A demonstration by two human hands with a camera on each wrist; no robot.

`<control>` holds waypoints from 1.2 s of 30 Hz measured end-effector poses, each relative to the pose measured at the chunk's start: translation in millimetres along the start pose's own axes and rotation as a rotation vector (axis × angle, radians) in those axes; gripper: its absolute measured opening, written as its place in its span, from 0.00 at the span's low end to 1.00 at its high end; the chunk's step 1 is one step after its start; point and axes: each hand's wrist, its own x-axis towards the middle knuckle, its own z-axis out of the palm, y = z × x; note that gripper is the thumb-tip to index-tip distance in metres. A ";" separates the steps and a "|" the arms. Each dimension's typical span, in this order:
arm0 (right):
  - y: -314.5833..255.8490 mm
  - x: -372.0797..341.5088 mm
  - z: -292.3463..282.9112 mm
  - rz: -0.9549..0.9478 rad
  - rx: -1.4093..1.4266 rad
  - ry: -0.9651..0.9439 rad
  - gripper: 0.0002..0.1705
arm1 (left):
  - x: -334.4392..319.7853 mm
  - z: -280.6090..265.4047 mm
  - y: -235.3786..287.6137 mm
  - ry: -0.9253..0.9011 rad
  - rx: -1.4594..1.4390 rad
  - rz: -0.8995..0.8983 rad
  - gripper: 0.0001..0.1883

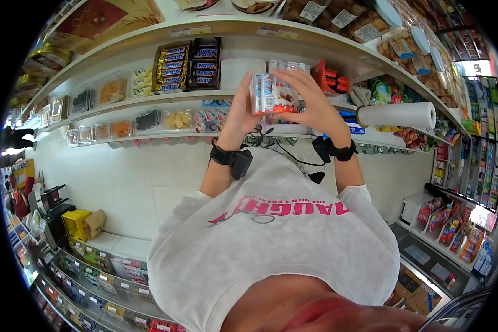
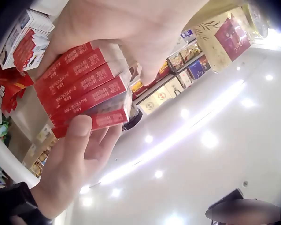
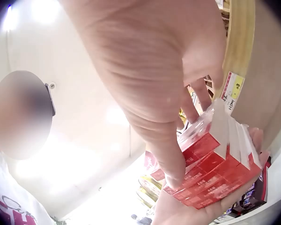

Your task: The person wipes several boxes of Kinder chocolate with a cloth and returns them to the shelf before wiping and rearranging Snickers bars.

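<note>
Both hands hold a stack of several flat red-and-white chocolate boxes [image 1: 285,98] in front of the shelf. My left hand [image 1: 239,108] grips one side of the stack, and my right hand [image 1: 314,105] spans the other side. Seen from the left wrist, the red ends of the boxes [image 2: 84,86] lie fanned unevenly, with the right thumb [image 2: 79,126] pressed against the outermost one. In the right wrist view the left hand [image 3: 196,213] lies along the underside of the boxes [image 3: 213,180], while the right thumb rests on their near edge.
More red-and-white boxes [image 2: 25,44] stand on the shelf beside a red display carton [image 1: 331,78]. Snickers boxes [image 1: 173,65] sit to the left. A white roll [image 1: 398,115] juts from the shelf at right. The upper shelf edge [image 1: 227,29] runs above the hands. A cable [image 1: 293,157] hangs between the wrists.
</note>
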 end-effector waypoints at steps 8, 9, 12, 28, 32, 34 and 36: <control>2.8 -1.0 1.6 0.025 0.041 0.024 0.48 | 0.8 -0.9 -6.0 -0.115 0.004 0.041 0.20; 6.7 -2.0 0.3 0.042 0.112 0.030 0.50 | 1.0 -1.0 -5.4 -0.089 -0.008 0.045 0.21; 48.0 -0.2 3.1 0.148 0.447 0.167 0.48 | -2.5 -3.4 2.3 -0.059 -0.018 0.037 0.22; 193.4 9.2 39.1 0.166 -0.374 -0.146 0.59 | -6.9 -29.0 15.9 -0.088 -0.090 0.183 0.26; 198.3 8.8 40.7 0.196 -0.312 -0.178 0.56 | -3.8 -30.9 10.3 -0.101 -0.093 0.168 0.24; 199.1 8.0 40.2 0.210 -0.328 -0.176 0.54 | -3.7 -27.7 8.8 -0.085 -0.089 0.165 0.24; 199.2 6.4 37.8 0.207 -0.389 -0.161 0.53 | -5.0 -24.3 8.4 -0.068 -0.078 0.154 0.23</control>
